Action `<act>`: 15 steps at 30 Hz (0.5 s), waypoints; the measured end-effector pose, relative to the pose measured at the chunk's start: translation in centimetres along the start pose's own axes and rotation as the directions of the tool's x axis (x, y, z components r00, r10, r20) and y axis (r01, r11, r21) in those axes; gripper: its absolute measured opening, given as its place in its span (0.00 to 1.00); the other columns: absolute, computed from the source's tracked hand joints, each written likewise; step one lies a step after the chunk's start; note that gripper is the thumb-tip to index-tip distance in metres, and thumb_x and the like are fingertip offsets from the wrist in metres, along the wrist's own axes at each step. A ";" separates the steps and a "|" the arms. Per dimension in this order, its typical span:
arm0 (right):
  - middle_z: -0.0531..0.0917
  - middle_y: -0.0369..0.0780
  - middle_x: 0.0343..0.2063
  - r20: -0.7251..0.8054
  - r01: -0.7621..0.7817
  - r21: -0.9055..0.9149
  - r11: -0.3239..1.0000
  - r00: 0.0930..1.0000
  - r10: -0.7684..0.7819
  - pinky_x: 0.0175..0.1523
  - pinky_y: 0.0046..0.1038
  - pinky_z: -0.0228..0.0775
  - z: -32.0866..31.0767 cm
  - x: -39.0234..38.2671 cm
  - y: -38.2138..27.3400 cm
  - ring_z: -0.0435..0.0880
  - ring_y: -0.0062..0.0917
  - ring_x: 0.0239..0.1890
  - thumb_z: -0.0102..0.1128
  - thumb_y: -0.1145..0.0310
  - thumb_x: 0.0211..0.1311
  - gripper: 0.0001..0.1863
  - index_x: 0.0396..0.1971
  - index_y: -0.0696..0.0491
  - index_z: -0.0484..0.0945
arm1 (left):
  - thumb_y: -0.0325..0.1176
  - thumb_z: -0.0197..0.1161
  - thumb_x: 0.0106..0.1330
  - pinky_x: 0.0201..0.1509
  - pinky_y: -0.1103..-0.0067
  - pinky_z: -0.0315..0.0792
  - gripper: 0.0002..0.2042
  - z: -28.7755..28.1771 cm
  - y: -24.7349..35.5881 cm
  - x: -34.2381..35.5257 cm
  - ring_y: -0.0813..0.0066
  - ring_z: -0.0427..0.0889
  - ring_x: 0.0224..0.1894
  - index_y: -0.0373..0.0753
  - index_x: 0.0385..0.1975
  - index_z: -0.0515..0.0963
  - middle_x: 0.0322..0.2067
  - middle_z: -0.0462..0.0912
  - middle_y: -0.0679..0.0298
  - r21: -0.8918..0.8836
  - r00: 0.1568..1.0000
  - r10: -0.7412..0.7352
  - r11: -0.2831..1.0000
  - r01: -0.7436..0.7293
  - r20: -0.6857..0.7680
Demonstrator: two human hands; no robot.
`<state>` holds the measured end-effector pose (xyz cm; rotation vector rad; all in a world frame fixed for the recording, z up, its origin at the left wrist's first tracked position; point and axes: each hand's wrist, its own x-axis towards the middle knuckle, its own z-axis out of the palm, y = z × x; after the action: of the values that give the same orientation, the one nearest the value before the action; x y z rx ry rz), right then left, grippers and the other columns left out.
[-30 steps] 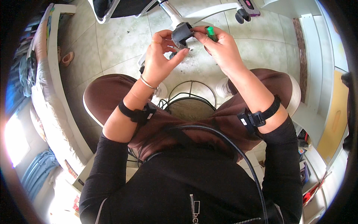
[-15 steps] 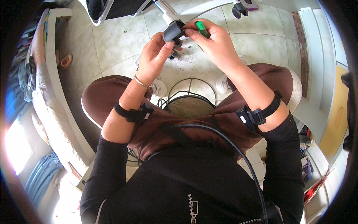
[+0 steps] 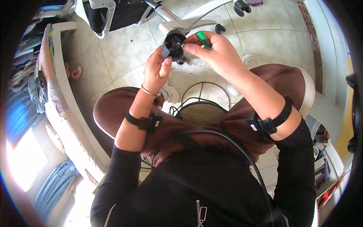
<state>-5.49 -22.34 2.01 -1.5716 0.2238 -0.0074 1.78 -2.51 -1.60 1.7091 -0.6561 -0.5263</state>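
Observation:
A black caster wheel (image 3: 174,42) on the white leg of an office chair lies between my hands, its inner hollow side facing up toward me. My left hand (image 3: 156,67) grips its near left side, with the thumb against the lower rim. From the right, my right hand (image 3: 216,50) reaches the caster with thumb and index finger pinched close to its middle. A slim green-handled tool (image 3: 204,40) is held in that hand, its green end sticking up between the fingers. The tool's tip is too small and covered to make out.
The tilted office chair (image 3: 113,15) has more casters (image 3: 242,7) on its white legs. Grey dirt (image 3: 196,66) lies on the tiled floor. A round stool (image 3: 202,112) with loose cables stands between my knees. Bedding (image 3: 68,125) is at left, shelves (image 3: 323,170) at right.
The caster has turned so that its hollow inside now shows. My left hand has moved slightly down with it. The right hand keeps the green-handled tool; the whole view has shifted a little.

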 end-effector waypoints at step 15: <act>0.78 0.38 0.19 -0.004 0.012 -0.286 0.958 1.000 -0.014 0.30 0.26 0.65 0.8 -0.5 0.0 0.73 0.24 0.22 0.66 0.63 0.53 0.11 0.29 0.55 0.80 | 0.47 0.58 0.61 0.41 0.79 0.70 0.25 -0.1 -0.5 0.1 0.74 0.76 0.34 0.30 0.47 0.70 0.32 0.78 0.61 0.108 0.994 0.068 0.992 -0.059 -0.087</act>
<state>-5.85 -21.49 2.08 -1.8625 0.2265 0.0103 1.97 -2.42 -2.03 1.7938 -0.6808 -0.3729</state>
